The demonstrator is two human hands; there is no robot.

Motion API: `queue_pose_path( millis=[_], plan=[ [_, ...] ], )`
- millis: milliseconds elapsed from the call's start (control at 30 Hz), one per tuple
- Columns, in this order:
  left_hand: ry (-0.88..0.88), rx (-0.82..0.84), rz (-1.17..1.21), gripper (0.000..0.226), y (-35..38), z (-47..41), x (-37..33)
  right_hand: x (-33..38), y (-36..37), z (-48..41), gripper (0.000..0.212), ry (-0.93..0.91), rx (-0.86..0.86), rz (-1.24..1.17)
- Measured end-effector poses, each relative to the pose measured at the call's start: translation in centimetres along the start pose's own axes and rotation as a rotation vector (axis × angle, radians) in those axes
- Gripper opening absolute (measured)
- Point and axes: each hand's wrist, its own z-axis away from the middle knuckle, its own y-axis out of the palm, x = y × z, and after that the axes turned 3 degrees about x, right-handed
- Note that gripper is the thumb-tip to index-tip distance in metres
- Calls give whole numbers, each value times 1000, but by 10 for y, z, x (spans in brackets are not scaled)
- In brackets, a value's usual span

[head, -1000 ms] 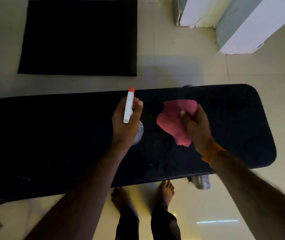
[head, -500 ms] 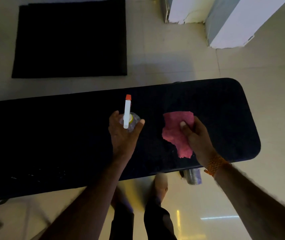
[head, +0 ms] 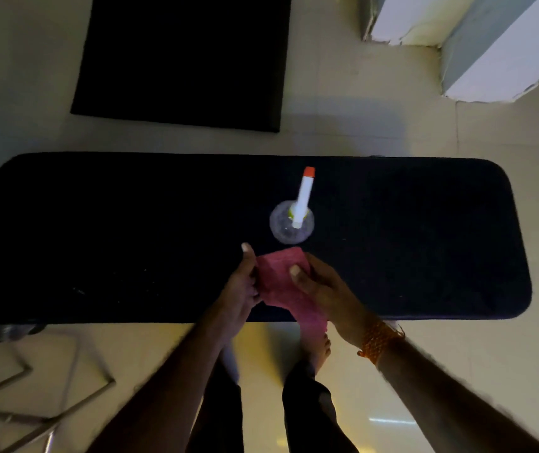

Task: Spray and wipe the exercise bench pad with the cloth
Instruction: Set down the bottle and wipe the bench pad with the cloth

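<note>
**Cloth [head: 281, 282] gripped in both hands at the bench pad [head: 98, 240]**

Pink and crumpled, the cloth sits over the near edge of the long black pad, a little right of its middle. Its lower end hangs past that edge toward the floor. The left hand [head: 240, 289] grips the cloth's left side, fingers curled into the fabric and thumb pointing straight out, free of it. The right hand [head: 325, 291] pinches the right side, with the thumb pressed flat on top. Its other fingers are hidden under the cloth, so I cannot tell how they lie. An orange beaded bracelet [head: 377, 340] circles the right wrist.

The spray bottle [head: 292, 223] stands upright on the pad just beyond the cloth, apart from both hands. It has a clear round body, and its white, orange-tipped head points away from the person. Faint pale specks dot the pad left of the hands.

Beyond the bench a black mat [head: 183, 60] lies on the pale tiled floor [head: 392, 132]. A metal tube frame [head: 32, 387] rests on the floor at lower left. Dark trouser legs and a bare foot show between the forearms.
</note>
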Motion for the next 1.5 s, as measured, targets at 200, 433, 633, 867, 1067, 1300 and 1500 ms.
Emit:
queue_pose_path(
  millis=[200,433,633,867,1067,1300,1500],
  plan=[
    [235,121,1,36,-96,10,-11,0,66,-56,29,16,7,86],
    [551,-377,-571,59,-206,43,-50,14,177,-132,12,-53,-84,571],
    [595,-625,-562,62,-299,61,-86,32,282,-199,19,-133,-64,667],
    [555,-603,-343,51,-389,31,-108,40,348,-296,22,-57,37,658],
    [598,-618,-179,64,-434,1,-165,72,393,-414,22,-244,193,963],
    [242,-578,-1121,163,-494,-32,-153,12,443,-464,87,-201,93,1418],
    [182,-607,-1226,161,-496,-42,-146,-33,451,-466,86,-352,6,1633]
  ],
)
